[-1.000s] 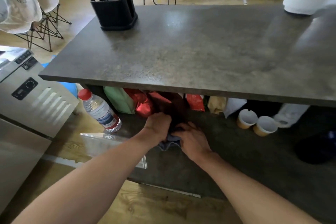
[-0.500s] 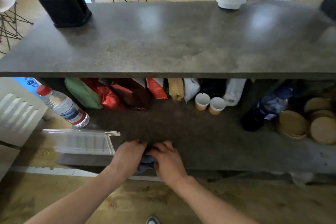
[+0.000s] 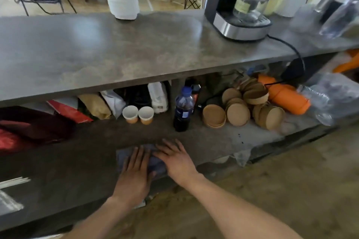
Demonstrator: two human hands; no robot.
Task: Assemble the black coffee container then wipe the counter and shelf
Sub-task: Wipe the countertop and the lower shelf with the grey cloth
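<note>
Both hands have flattened: left hand [image 3: 134,172] and right hand [image 3: 175,158] now press straight fingers on the bluish cloth [image 3: 155,164], seemingly folded, at the shelf [image 3: 77,161] front edge.

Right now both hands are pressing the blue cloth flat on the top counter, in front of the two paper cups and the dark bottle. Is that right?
Not quite. The head view shows the left hand and right hand pressing the blue cloth flat on the lower shelf, not the top counter. It does lie in front of the two paper cups and the dark bottle.
</note>
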